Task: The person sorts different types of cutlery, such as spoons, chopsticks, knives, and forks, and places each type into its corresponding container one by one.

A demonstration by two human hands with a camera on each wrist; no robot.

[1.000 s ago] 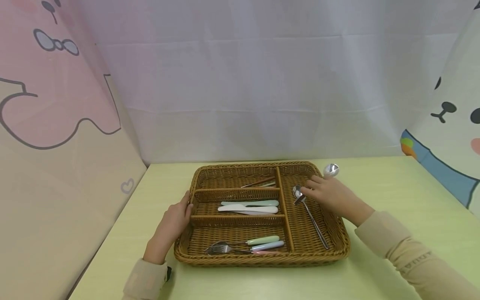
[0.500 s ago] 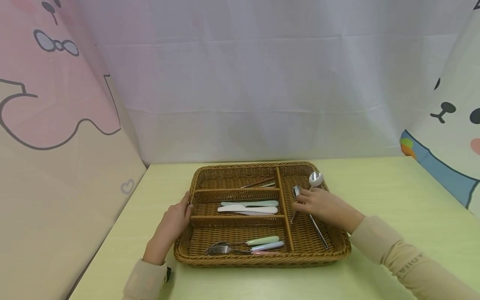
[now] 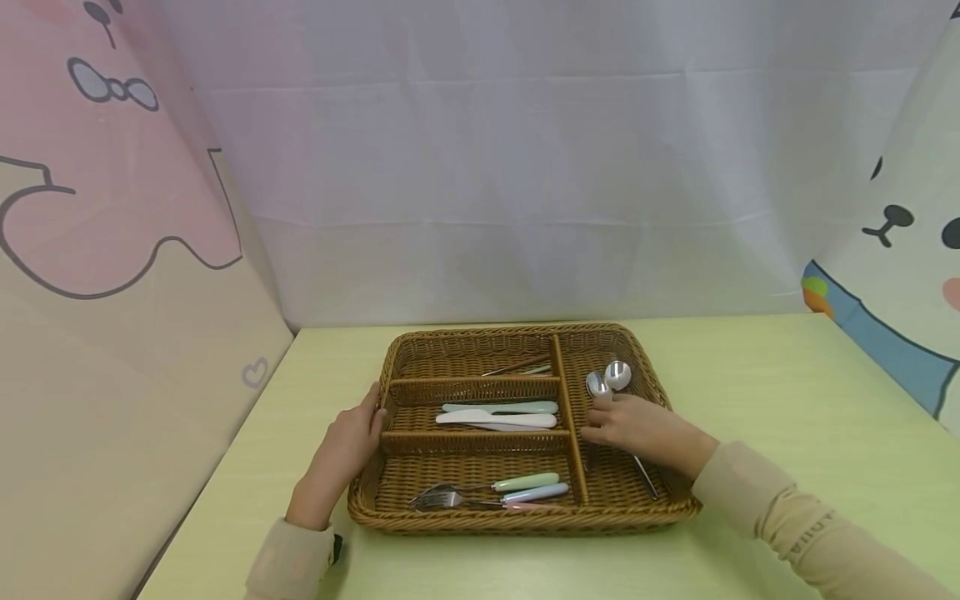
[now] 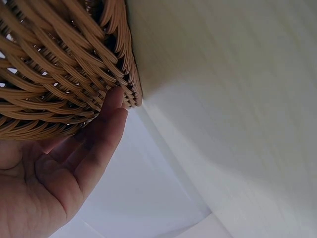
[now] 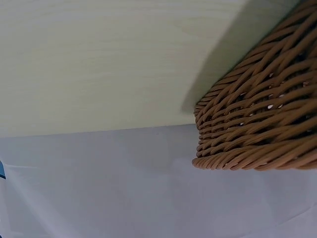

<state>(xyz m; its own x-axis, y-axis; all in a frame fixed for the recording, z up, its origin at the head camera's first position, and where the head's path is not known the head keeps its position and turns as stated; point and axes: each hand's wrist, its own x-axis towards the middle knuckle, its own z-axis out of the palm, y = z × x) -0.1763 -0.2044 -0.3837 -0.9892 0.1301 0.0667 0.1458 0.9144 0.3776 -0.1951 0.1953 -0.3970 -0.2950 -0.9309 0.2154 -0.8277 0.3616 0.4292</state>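
A brown wicker cutlery basket [image 3: 480, 523] with divided compartments sits on the table. My left hand [image 3: 347, 442] grips its left side, thumb at the rim; in the left wrist view, the fingers [image 4: 101, 153] lie along the outer weave. Inside the long right compartment, my right hand [image 3: 648, 429] holds a metal spoon [image 3: 618, 375] low down, its handle mostly hidden under the hand. Beside that bowl is the bowl of another spoon [image 3: 597, 384], whose handle end emerges below the hand. The right wrist view shows the basket's outer wall [image 5: 262, 119] but not the hand.
Knives [image 3: 498, 415] lie in the middle left compartment. Forks with coloured handles [image 3: 525, 481] occupy the front one. Thin utensils [image 3: 517, 367] lie in the back one. A pale yellow table [image 3: 780, 400] surrounds the basket, with a white curtain [image 3: 480, 208] behind.
My right hand has moved left and down into the right compartment, bringing the held spoon from over the right rim to beside the other spoon. The left hand has stayed put.
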